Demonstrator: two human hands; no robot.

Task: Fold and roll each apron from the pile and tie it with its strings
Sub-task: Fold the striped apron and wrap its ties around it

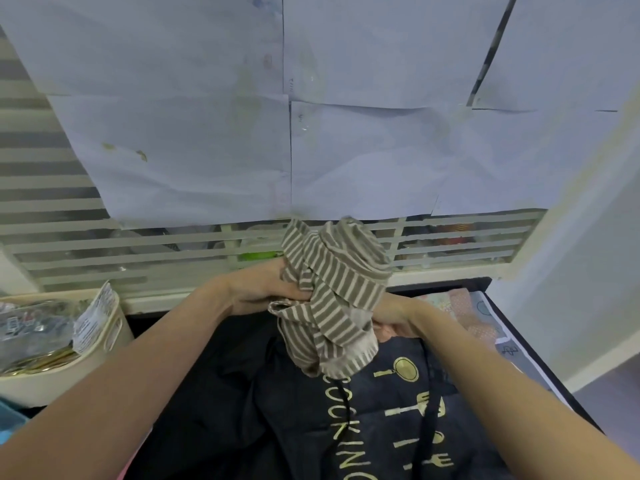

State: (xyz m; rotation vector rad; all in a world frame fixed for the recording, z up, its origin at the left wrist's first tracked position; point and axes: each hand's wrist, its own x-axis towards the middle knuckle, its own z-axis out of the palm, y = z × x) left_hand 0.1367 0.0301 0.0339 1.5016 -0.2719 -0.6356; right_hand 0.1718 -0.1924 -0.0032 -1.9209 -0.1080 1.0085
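A rolled brown-and-cream striped apron (337, 289) is held upright above the table, its striped strings wrapped around the roll. My left hand (266, 289) grips a string end and the roll's left side. My right hand (394, 317) holds the roll's right side from behind and is partly hidden by the cloth. Beneath, a black apron (311, 410) with gold "COOKING" lettering and utensil prints lies spread out, a black string across it.
A cream basket (55, 348) with packets and gold items stands at the left. More patterned cloths (478, 317) lie at the table's right edge. A slatted window with white paper sheets (242, 133) is straight ahead.
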